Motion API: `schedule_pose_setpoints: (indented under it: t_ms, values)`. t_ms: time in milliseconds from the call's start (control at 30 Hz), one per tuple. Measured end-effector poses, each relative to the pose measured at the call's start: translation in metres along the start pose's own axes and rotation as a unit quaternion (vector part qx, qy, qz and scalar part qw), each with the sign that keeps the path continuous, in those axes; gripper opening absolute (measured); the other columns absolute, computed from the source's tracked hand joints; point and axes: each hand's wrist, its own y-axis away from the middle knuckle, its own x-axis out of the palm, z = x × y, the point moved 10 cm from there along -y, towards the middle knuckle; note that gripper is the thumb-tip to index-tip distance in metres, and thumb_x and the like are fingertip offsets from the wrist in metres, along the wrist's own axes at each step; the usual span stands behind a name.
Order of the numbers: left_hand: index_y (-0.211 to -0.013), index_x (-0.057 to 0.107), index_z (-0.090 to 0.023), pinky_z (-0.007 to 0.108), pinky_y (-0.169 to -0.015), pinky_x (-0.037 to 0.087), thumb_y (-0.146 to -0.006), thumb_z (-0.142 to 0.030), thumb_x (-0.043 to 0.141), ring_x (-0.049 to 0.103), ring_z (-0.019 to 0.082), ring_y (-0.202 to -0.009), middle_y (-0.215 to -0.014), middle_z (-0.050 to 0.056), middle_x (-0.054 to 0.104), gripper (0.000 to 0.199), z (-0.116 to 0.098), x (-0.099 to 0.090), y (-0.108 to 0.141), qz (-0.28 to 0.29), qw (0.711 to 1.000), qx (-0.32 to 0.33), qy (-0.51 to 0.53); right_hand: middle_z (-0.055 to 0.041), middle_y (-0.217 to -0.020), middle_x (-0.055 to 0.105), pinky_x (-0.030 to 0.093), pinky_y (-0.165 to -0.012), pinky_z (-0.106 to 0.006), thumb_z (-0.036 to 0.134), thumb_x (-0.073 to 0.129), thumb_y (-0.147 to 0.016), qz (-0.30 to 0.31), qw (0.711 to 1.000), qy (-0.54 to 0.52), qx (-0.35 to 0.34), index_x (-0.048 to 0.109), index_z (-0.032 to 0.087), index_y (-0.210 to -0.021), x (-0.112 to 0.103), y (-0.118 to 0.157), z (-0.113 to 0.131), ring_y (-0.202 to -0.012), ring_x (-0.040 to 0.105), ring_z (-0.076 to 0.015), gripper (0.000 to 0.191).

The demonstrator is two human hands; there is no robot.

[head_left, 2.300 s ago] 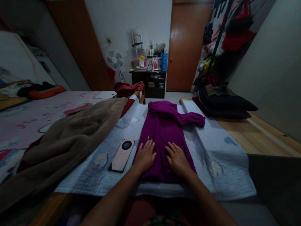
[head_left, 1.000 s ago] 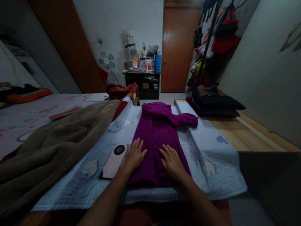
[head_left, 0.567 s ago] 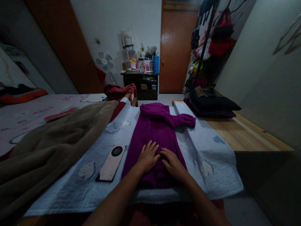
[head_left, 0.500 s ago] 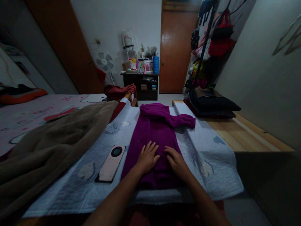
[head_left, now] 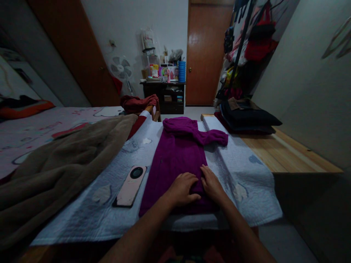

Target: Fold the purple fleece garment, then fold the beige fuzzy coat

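Note:
A purple garment (head_left: 181, 153) lies folded lengthwise on a light blue quilted cloth (head_left: 170, 222), with one sleeve sticking out to the right at its far end. My left hand (head_left: 183, 189) rests flat on the lower middle of the garment, fingers pointing forward and right. Along the garment's right edge lies my right hand (head_left: 212, 182), its fingers stretched out on the fabric. Neither hand grips anything. A pink phone (head_left: 129, 188) with a round black camera ring lies on the cloth left of the garment.
A brown fleece blanket (head_left: 68, 157) covers the left side. Dark folded clothes (head_left: 246, 117) are stacked on a wooden board (head_left: 287, 153) at the right. Reddish cloth (head_left: 139, 103) lies beyond the quilted cloth. A dark shelf (head_left: 164, 96) stands by the wall.
My left hand has moved right and slightly nearer on the garment. My right hand has shifted right to the garment's edge. The view has tilted slightly.

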Motion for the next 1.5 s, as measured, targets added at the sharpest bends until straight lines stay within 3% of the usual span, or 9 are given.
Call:
schedule_pose_setpoints:
  t_ms: [67,200,400,567,700,833,933,1133,1500]
  values:
    - [-0.126,0.055,-0.022,0.046,-0.108,0.035,-0.068,-0.045,0.077,0.046,0.029,-0.126,-0.136,0.009,0.054,0.067,-0.001,0.003,0.001,0.013,1.0,-0.007,-0.006,-0.0166,-0.136,0.053,0.038,-0.109,-0.047,0.015,0.043,-0.083,0.016,1.0,-0.004,-0.001,0.053,0.011,-0.13,-0.005,0.001,0.003,-0.131,0.046,-0.0259,0.048]
    - [-0.128,0.054,-0.019,0.04,-0.108,0.037,-0.071,-0.029,0.074,0.048,0.027,-0.127,-0.137,0.01,0.054,0.061,0.01,0.006,0.001,0.015,0.999,-0.033,0.009,-0.0148,-0.129,0.059,0.039,-0.108,-0.046,0.017,0.046,-0.083,0.028,0.999,-0.024,0.003,0.056,0.014,-0.125,-0.016,0.007,0.011,-0.124,0.052,-0.0258,0.044]
    - [-0.128,0.055,-0.019,0.032,-0.106,0.04,-0.068,-0.005,0.061,0.053,0.021,-0.123,-0.133,0.007,0.058,0.062,0.019,0.005,0.0,-0.01,0.999,-0.046,0.029,-0.0161,-0.128,0.056,0.041,-0.105,-0.044,0.019,0.048,-0.082,-0.009,0.997,-0.067,0.029,0.048,0.013,-0.127,-0.037,0.015,0.025,-0.12,0.053,-0.0249,0.046]
    - [-0.12,0.062,-0.02,0.034,-0.101,0.044,-0.075,-0.008,0.054,0.061,0.021,-0.112,-0.121,0.006,0.067,0.047,0.039,-0.012,-0.001,-0.091,0.979,-0.129,0.126,-0.0107,-0.103,0.061,0.05,-0.088,-0.039,0.021,0.05,-0.083,-0.007,0.996,-0.07,0.062,0.052,0.016,-0.11,-0.05,0.022,0.032,-0.097,0.06,-0.0227,0.027]
    - [-0.11,0.066,-0.017,0.036,-0.095,0.047,-0.08,-0.02,0.056,0.064,0.021,-0.102,-0.11,0.006,0.071,0.031,0.059,-0.023,0.002,-0.17,0.907,-0.172,0.346,-0.0131,-0.115,0.06,0.045,-0.097,-0.043,0.029,0.06,-0.082,0.083,0.995,-0.046,-0.008,0.058,0.017,-0.106,-0.04,0.032,0.056,-0.11,0.056,-0.0258,0.027]
    - [-0.115,0.062,-0.013,0.038,-0.094,0.047,-0.077,-0.03,0.064,0.064,0.023,-0.102,-0.112,0.009,0.07,0.042,0.077,-0.024,0.013,-0.236,0.793,-0.228,0.513,-0.0166,-0.146,0.041,0.023,-0.114,-0.055,0.042,0.075,-0.07,0.174,0.982,-0.023,-0.067,0.05,0.017,-0.131,-0.02,0.044,0.079,-0.138,0.032,-0.0325,0.071]
    - [-0.115,0.063,-0.014,0.039,-0.096,0.046,-0.073,-0.034,0.069,0.064,0.023,-0.103,-0.111,0.009,0.071,0.047,0.079,-0.028,0.02,-0.262,0.763,-0.241,0.539,-0.0147,-0.148,0.04,0.016,-0.116,-0.056,0.036,0.074,-0.071,0.217,0.973,-0.011,-0.08,0.046,0.019,-0.138,-0.007,0.046,0.091,-0.14,0.03,-0.0313,0.075]
    - [-0.112,0.063,-0.015,0.038,-0.096,0.045,-0.074,-0.036,0.069,0.063,0.023,-0.103,-0.109,0.008,0.07,0.044,0.068,-0.036,0.015,-0.243,0.8,-0.202,0.511,-0.0142,-0.136,0.054,0.033,-0.111,-0.049,0.015,0.062,-0.08,0.2,0.978,-0.002,-0.062,0.066,0.017,-0.108,0.0,0.037,0.097,-0.132,0.044,-0.0301,0.028]
    - [-0.121,0.06,-0.016,0.039,-0.102,0.042,-0.082,-0.031,0.06,0.06,0.024,-0.111,-0.118,0.008,0.067,0.042,0.052,-0.052,0.007,-0.22,0.883,-0.173,0.377,-0.0114,-0.127,0.06,0.042,-0.105,-0.039,0.01,0.056,-0.083,0.158,0.981,-0.054,-0.095,0.064,0.018,-0.106,-0.011,0.036,0.108,-0.121,0.054,-0.0228,0.025]
